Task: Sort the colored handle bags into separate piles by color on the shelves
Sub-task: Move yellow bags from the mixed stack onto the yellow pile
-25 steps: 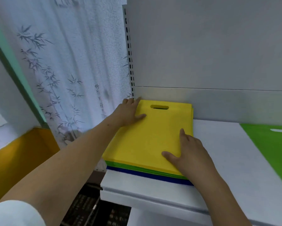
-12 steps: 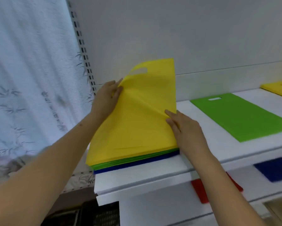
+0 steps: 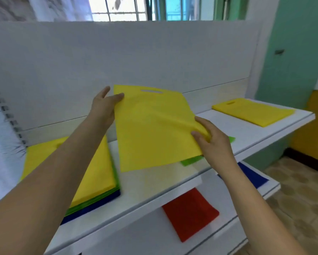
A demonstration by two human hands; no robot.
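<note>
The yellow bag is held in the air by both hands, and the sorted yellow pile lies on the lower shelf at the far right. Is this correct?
Not quite. In the head view both hands hold the yellow bag, but the sorted yellow pile lies on the upper shelf at the far right.

Two bare hands, the left hand (image 3: pixel 104 107) and right hand (image 3: pixel 212 142), share one yellow bag (image 3: pixel 154 129); one mixed stack (image 3: pixel 97 173) of yellow, green and blue layers lies below the left grip; one green bag (image 3: pixel 191 160) just under the held bag; one yellow pile (image 3: pixel 253 112) beyond the right grip; one red bag (image 3: pixel 190 213) and one blue bag (image 3: pixel 252 174) lower down; two shelves (image 3: pixel 154 188).
</note>
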